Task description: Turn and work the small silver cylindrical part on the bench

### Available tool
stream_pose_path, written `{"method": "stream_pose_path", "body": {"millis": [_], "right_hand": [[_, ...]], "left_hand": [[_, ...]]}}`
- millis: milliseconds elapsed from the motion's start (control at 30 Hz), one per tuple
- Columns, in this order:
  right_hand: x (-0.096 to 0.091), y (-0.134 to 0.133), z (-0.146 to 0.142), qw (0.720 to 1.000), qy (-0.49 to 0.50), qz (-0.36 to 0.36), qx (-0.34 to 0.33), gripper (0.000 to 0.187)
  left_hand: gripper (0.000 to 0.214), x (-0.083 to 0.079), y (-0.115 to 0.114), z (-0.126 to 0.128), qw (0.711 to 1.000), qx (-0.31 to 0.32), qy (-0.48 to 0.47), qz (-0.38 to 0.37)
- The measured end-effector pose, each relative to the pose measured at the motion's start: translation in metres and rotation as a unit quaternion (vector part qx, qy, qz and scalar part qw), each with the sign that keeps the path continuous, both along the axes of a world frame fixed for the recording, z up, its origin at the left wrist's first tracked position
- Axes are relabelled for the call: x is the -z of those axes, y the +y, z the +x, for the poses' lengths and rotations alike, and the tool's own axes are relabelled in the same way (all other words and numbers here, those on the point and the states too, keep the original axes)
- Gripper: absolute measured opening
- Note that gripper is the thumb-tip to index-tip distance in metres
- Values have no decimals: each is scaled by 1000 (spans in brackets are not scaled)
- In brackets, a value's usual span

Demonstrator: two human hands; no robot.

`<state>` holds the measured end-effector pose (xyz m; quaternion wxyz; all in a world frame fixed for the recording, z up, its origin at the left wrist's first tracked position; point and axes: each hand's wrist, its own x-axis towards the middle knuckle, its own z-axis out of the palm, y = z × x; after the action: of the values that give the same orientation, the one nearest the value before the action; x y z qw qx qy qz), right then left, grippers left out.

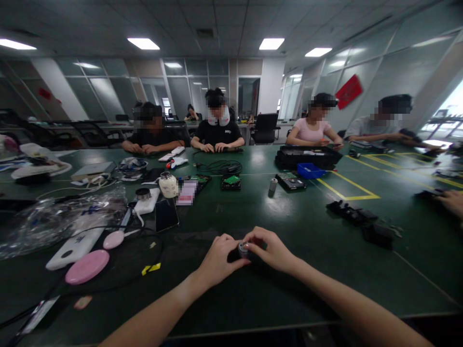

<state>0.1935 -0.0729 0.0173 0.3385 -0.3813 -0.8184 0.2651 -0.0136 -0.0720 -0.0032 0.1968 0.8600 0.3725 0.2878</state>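
A small grey metal cylinder stands upright near the front of the green table, between my two hands. My left hand is closed around its left side, thumb in front and fingers behind. At its top end, the thumb and fingertips of my right hand pinch together; whatever small part they grip there is too small to make out. Farther back, a similar grey cylinder stands beside a hard drive.
On the left lie a black phone, a pink round case, a white device, cables and clear plastic bags. Black parts sit to the right. A blue tray is farther back. Several people work across the table.
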Motion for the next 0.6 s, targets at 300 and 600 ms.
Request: {"method": "stream_pose_path", "body": {"millis": [300, 600], "right_hand": [[-2, -2, -2, 1000, -24, 8, 4, 14], [-4, -1, -2, 1000, -26, -5, -3, 22]], "left_hand": [[27, -2, 0, 1, 1000, 1, 0, -4], [28, -3, -1, 0, 1000, -1, 3, -6]]}}
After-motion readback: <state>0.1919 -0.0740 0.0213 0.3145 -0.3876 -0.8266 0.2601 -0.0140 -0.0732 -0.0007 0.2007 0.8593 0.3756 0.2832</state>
